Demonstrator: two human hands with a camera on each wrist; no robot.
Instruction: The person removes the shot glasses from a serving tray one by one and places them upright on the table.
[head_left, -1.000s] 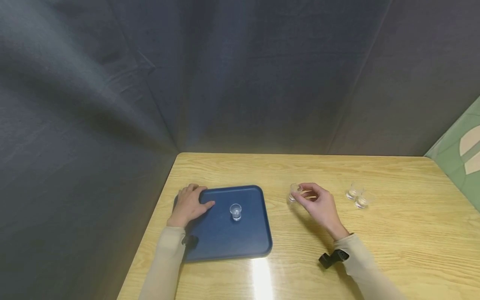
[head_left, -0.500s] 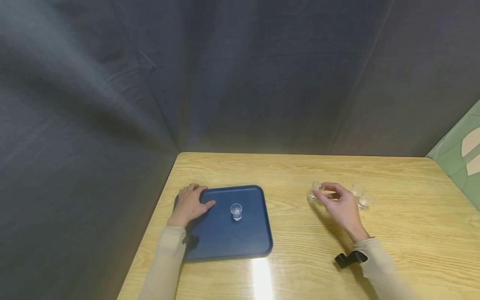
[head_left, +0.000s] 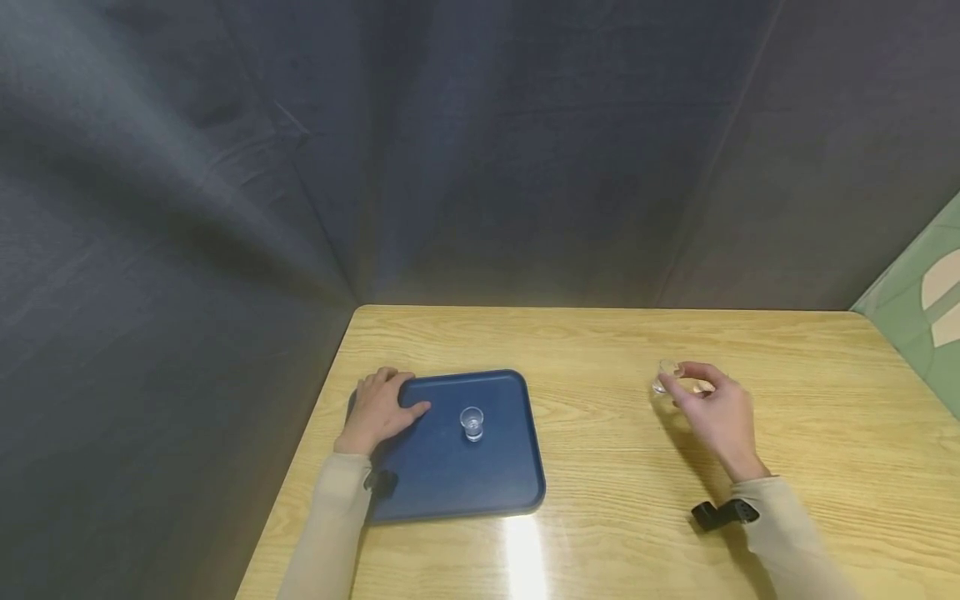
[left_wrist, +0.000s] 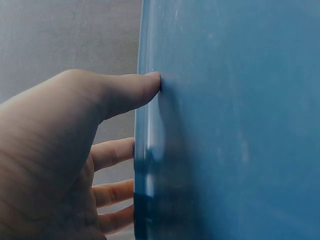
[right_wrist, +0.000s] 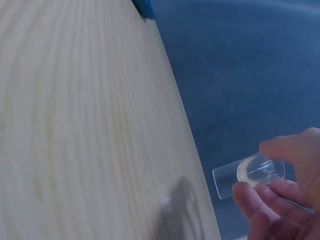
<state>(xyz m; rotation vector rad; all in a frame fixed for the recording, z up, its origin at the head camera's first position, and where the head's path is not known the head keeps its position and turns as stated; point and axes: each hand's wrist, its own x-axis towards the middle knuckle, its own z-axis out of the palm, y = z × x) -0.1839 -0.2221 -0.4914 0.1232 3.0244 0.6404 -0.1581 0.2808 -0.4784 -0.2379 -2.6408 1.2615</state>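
Observation:
A small clear shot glass [head_left: 663, 379] is pinched between the thumb and fingers of my right hand [head_left: 716, 408], to the right of the tray. In the right wrist view the shot glass [right_wrist: 226, 180] lies tilted in the fingers, its base pointing away from the palm. My left hand [head_left: 377, 410] holds the left side of the blue tray [head_left: 450, 492]. The left wrist view shows the thumb over the inside of the tray rim [left_wrist: 147, 120] and the fingers against its outer side. Another clear shot glass [head_left: 472, 425] stands upright on the tray.
Behind my right hand, a glint of glass [head_left: 701, 387] shows where other shot glasses are mostly hidden. The wooden table [head_left: 600, 533] ends at a dark curtain [head_left: 525, 167] at the back and left. Green patterned fabric [head_left: 918, 308] hangs at the far right.
My right hand has moved to the right with its shot glass, away from the tray, and now covers the pair of glasses seen before. The left hand and tray have stayed put.

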